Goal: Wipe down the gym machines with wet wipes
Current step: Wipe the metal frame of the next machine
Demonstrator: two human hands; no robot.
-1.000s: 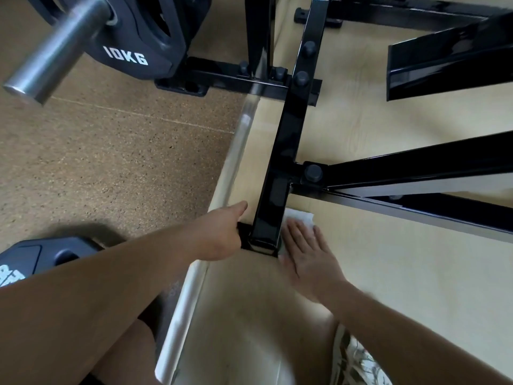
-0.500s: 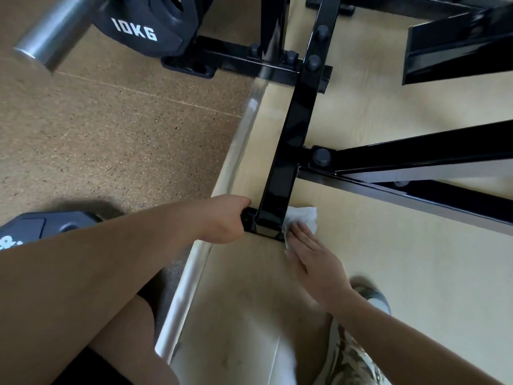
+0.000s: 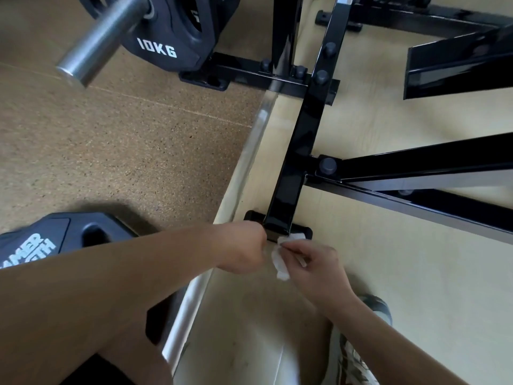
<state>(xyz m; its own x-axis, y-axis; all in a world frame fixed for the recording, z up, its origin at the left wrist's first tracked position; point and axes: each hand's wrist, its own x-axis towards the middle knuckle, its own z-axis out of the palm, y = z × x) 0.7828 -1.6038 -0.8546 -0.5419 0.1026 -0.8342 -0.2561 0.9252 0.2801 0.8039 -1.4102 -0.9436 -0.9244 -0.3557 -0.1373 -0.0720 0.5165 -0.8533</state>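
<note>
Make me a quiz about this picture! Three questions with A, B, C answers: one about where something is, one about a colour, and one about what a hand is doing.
1. Where is the wipe?
A. On the silver bar
B. By the foot of the machine frame
C. On top of the 10KG plate

2. What colour is the machine frame?
A. Red
B. Black
C. Yellow

3. What is the right hand doing with the wipe?
A. Pressing it flat under the palm
B. Not touching it
C. Pinching it in its fingers

Answers:
1 B, because the wipe sits right at the foot, where the frame meets the floor.
2 B, because every beam of the frame is shiny black.
3 C, because the curled fingers pinch the wipe and the palm is off it.
</note>
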